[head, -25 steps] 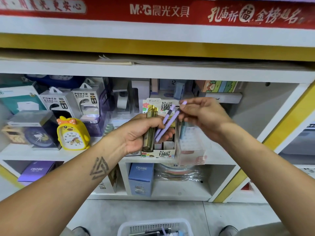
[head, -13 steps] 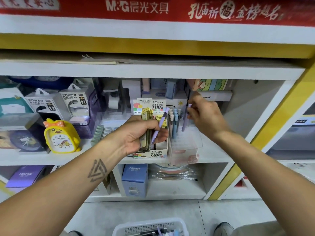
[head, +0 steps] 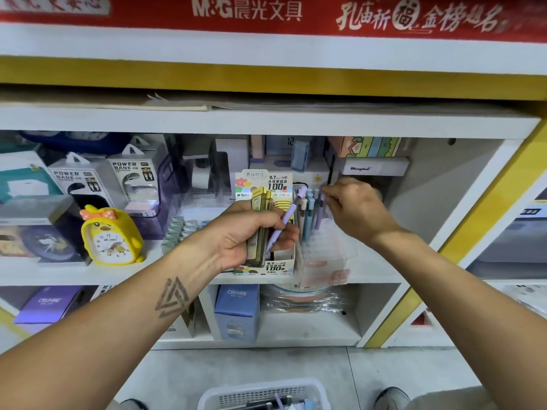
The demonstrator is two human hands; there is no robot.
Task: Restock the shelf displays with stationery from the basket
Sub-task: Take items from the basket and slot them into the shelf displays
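Holding a purple pen [head: 285, 221] and some flat yellow-green packs [head: 261, 229] in our left hand [head: 251, 235], we keep our fingers curled tight around them, just in front of the lead refill box [head: 266, 267] on the shelf [head: 74, 273]. Our right hand [head: 352, 208] pinches the top of another purple pen [head: 320, 211] that stands in the clear pen holder [head: 328, 255] with the blue and purple ones. The basket [head: 263, 393] sits on the floor below us, with more things in it. The clear holder looks light, so we think a hard push could tip it and spill the pens. The pen in our left hand sits loose beside the packs, so it could slip and fall.
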